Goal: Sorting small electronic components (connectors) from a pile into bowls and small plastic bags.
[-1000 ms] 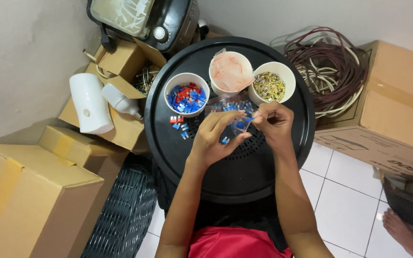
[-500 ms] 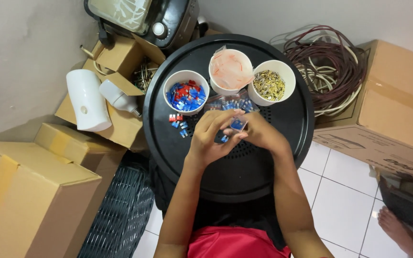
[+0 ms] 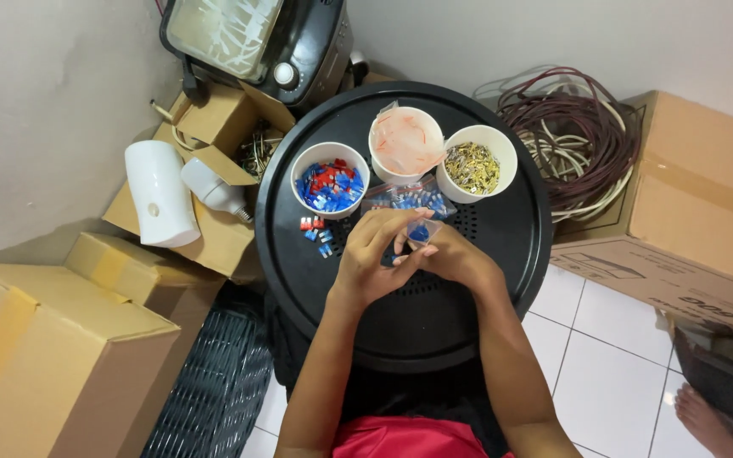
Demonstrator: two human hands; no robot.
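Over the middle of a round black tray table (image 3: 468, 297), my left hand (image 3: 377, 259) and my right hand (image 3: 451, 254) meet. Together they pinch a small clear plastic bag (image 3: 422, 231) with blue parts inside. A larger clear bag of blue parts (image 3: 409, 201) lies just beyond my fingers. Behind it stand three white cups: one with red and blue parts (image 3: 329, 180), one stuffed with a pinkish bag (image 3: 405, 142), one with small brass-coloured parts (image 3: 473, 164). A few loose red and blue parts (image 3: 316, 233) lie on the tray left of my left hand.
Cardboard boxes (image 3: 53, 356) stand at the left, and another large box (image 3: 706, 203) at the right. A coil of dark red and white cable (image 3: 570, 140) lies right of the tray. A white device (image 3: 159, 193) and a black appliance (image 3: 256, 38) sit at upper left. Someone's bare foot (image 3: 706, 420) shows at lower right.
My hands have come closer together and dropped slightly toward me, closing around the small bag. The camera view has shifted a little; the cups have not moved.
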